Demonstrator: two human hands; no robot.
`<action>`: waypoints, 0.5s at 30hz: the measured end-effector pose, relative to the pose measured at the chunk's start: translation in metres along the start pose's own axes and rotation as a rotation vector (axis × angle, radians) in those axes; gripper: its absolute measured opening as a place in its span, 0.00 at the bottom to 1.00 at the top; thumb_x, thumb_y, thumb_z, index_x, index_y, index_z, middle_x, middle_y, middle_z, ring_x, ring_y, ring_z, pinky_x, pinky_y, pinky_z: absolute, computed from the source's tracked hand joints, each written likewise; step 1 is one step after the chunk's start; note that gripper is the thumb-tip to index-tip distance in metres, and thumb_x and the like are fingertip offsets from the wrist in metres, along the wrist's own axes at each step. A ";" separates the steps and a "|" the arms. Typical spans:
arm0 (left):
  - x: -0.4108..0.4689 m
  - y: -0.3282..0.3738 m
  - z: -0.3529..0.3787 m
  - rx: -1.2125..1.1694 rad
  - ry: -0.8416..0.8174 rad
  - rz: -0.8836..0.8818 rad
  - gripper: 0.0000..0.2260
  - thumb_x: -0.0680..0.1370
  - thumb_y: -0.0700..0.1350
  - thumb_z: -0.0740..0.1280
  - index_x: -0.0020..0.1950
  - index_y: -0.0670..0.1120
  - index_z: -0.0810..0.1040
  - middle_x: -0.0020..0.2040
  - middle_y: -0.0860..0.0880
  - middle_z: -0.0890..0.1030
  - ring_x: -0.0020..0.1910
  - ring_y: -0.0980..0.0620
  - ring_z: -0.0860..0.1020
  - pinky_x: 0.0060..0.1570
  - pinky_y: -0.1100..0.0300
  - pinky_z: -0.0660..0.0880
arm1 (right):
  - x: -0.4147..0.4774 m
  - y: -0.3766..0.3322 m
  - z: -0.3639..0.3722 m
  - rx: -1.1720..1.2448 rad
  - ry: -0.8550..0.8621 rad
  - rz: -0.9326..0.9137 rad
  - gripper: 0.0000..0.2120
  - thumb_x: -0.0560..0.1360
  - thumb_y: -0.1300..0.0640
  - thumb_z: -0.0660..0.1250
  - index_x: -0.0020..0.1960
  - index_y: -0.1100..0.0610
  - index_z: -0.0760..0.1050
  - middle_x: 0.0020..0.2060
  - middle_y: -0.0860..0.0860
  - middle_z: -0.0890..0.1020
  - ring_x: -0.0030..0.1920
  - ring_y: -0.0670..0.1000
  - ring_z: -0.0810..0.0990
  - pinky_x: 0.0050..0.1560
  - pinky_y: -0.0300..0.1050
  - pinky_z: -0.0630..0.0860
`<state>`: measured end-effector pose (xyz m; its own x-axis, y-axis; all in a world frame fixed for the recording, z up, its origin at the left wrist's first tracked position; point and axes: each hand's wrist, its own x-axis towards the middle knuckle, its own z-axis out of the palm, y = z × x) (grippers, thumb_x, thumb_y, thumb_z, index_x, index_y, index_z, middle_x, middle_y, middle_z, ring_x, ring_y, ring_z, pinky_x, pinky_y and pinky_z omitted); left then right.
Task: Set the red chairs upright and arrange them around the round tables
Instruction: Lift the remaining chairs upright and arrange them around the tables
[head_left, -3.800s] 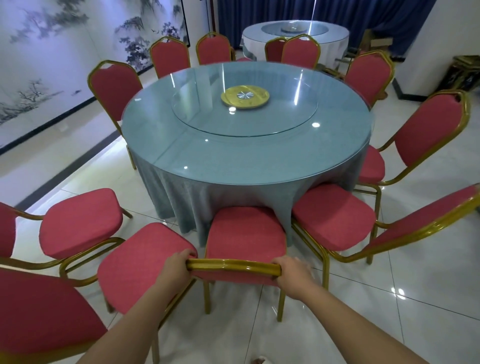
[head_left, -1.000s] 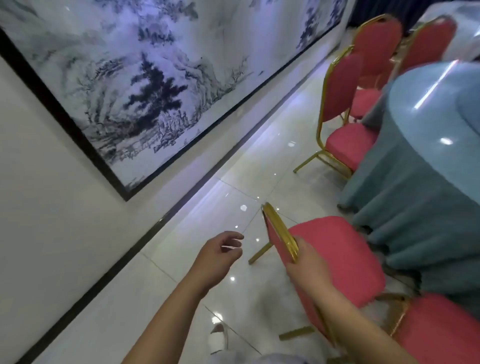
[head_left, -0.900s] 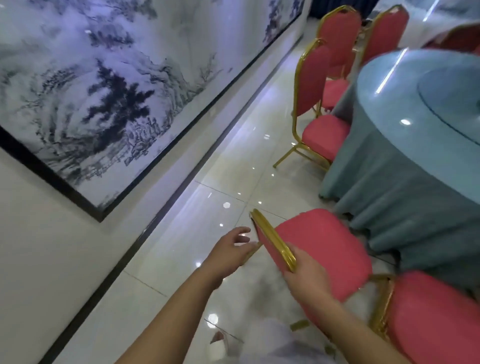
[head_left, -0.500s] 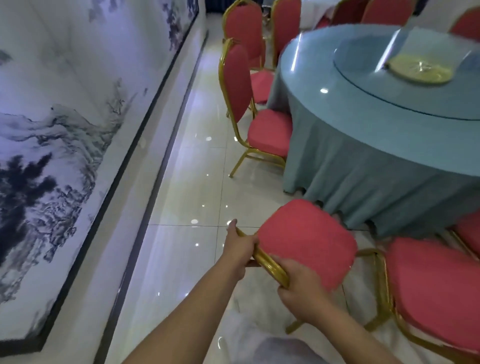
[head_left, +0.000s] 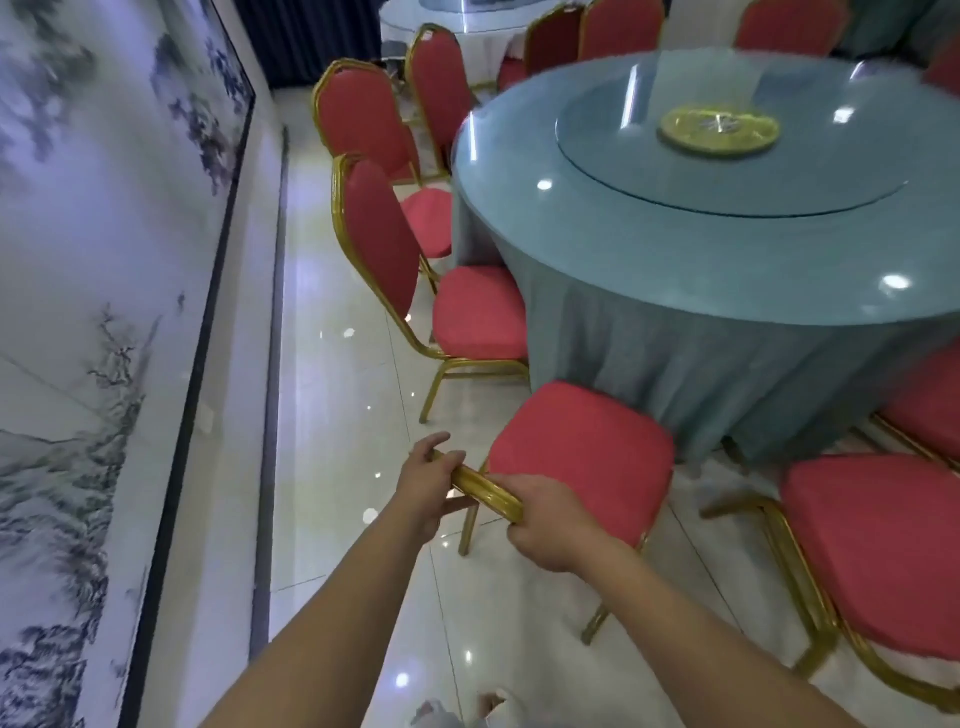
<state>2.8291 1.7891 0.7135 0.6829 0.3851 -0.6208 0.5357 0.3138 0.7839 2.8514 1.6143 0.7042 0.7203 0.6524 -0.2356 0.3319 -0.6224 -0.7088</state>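
— Both hands are recorded as clamped on a single item. How is the grip made?

— The gold top rail (head_left: 485, 486) of the held chair (head_left: 582, 457) is wrapped by the left hand (head_left: 428, 486) at its outer end, with the fingers curled over it. The same rail is closed on by the right hand (head_left: 545, 525) just beside the left, knuckles up. Nothing else is held by either.

— Where is the chair found?

— Its red seat is seen directly beyond the hands. The front edge is at the blue tablecloth (head_left: 649, 364) of the round table (head_left: 675, 270), but contact cannot be confirmed. The visible legs are judged to be down on the tiled floor (head_left: 337, 415), so the chair is noted as upright.

— Why is the rail taken by both hands?

— It is judged to be the only bare frame part offered from behind. Two grips side by side allow the chair to be steered and squared to the table without twisting.

— Neighbouring items?

— An upright chair (head_left: 384, 244) is noted ahead of the left hand, with its seat drawn up to the cloth. A second chair (head_left: 872, 545) is noted to the right of the right hand, near the held one but apart. Its back is out of view. The space between the two is judged to be the slot being filled.

— Stage of work?

— Final alignment is judged to be in hand. Release is not yet made.
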 end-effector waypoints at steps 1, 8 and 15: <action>0.008 0.007 -0.001 0.011 -0.025 -0.006 0.16 0.81 0.40 0.66 0.68 0.51 0.72 0.59 0.35 0.74 0.46 0.44 0.80 0.38 0.49 0.82 | 0.009 0.000 -0.005 -0.007 0.015 0.000 0.30 0.66 0.60 0.61 0.65 0.39 0.73 0.47 0.45 0.83 0.46 0.49 0.79 0.47 0.48 0.77; 0.031 0.020 -0.008 0.654 0.071 0.258 0.23 0.77 0.53 0.68 0.71 0.54 0.71 0.73 0.44 0.66 0.71 0.42 0.65 0.69 0.44 0.67 | 0.021 0.008 -0.017 -0.013 0.094 0.132 0.19 0.68 0.41 0.67 0.59 0.38 0.75 0.47 0.37 0.80 0.46 0.40 0.77 0.46 0.44 0.75; 0.015 0.034 0.027 0.890 -0.465 0.611 0.14 0.76 0.43 0.67 0.60 0.56 0.79 0.55 0.60 0.78 0.51 0.65 0.75 0.52 0.66 0.71 | -0.058 0.039 -0.013 0.233 0.269 0.481 0.11 0.71 0.45 0.70 0.51 0.31 0.77 0.45 0.36 0.80 0.46 0.37 0.79 0.46 0.35 0.76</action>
<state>2.8710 1.7816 0.7313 0.9634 -0.1505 -0.2218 0.0888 -0.6015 0.7939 2.8303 1.5462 0.6990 0.8956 0.1694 -0.4113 -0.1904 -0.6898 -0.6985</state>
